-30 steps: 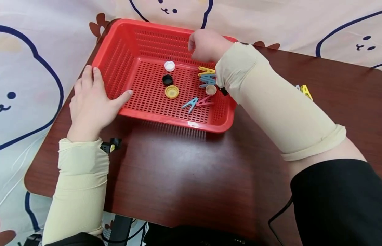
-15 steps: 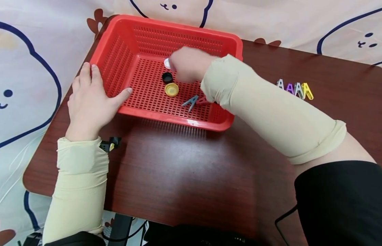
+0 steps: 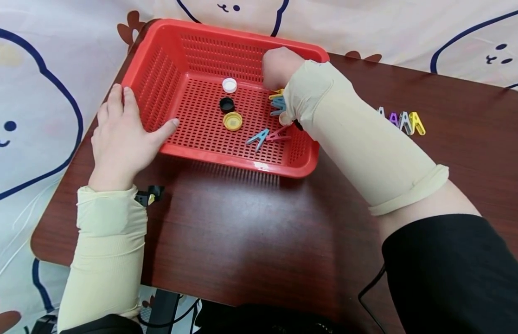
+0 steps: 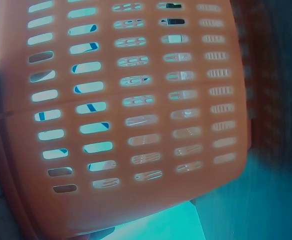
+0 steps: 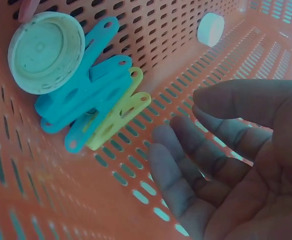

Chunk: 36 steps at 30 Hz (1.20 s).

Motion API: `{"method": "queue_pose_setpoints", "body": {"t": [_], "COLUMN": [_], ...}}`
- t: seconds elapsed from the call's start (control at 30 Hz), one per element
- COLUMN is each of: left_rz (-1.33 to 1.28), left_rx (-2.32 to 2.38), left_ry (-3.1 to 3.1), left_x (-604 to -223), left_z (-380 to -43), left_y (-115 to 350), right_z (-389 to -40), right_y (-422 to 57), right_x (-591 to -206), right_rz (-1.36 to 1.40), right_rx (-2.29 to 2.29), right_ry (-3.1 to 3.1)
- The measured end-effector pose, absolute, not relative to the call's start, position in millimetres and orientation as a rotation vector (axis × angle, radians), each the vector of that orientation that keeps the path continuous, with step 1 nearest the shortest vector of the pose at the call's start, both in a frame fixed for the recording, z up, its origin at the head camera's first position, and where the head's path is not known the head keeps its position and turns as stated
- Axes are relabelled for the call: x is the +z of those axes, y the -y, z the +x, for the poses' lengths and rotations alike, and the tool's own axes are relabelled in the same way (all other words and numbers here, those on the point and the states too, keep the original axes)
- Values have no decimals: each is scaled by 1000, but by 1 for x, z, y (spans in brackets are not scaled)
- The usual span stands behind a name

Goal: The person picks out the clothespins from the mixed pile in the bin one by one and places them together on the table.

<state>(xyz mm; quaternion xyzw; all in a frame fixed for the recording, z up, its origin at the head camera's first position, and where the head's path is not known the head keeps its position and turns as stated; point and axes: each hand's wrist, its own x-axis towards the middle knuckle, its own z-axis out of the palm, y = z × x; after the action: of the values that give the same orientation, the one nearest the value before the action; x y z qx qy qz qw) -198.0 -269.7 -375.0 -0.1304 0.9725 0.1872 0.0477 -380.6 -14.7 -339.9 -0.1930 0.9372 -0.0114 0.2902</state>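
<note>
My left hand [image 3: 121, 139] rests on the left end of a red perforated basket [image 3: 225, 160], fingers straight, thumb over the front rim. My right hand [image 3: 279, 67] is inside at the back right; in the right wrist view its fingers are loosely curved around nothing. Close to it lie a yellow clothespin [image 3: 277, 94], blue clothespins [image 5: 93, 87] and a beige cap [image 5: 43, 52]. A white cap [image 3: 229, 85], black cap [image 3: 227, 105] and gold cap [image 3: 233, 121] line the basket's middle. Nearer the front are a light-blue clothespin [image 3: 259, 139] and a pink clothespin [image 3: 278, 134].
Right of the basket, several clothespins [image 3: 405, 122] stand in a row on the brown table [image 3: 242, 241], partly behind the right forearm. A patterned cloth [image 3: 388, 28] hangs behind the table. A black cable [image 3: 369, 287] runs beside the right sleeve.
My right hand has gone from the back right to the left, beside the white cap, then returned to the back right. The left hand keeps its place on the basket.
</note>
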Motion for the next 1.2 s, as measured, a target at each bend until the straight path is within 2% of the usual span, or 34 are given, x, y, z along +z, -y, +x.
{"method": "queue_pose_setpoints", "body": {"t": [0.63, 1.2], "left_rz": [-385, -367], "left_rx": [582, 565], "left_ry": [-2958, -2963], "left_x": [-372, -370], "left_z": [-200, -203], "left_y": [264, 262], "right_z": [-369, -378], "right_y": [12, 19], "right_x": [-354, -371], "right_rz": [-541, -638], "right_rx": [80, 61], "right_ry": [-2544, -2492]}}
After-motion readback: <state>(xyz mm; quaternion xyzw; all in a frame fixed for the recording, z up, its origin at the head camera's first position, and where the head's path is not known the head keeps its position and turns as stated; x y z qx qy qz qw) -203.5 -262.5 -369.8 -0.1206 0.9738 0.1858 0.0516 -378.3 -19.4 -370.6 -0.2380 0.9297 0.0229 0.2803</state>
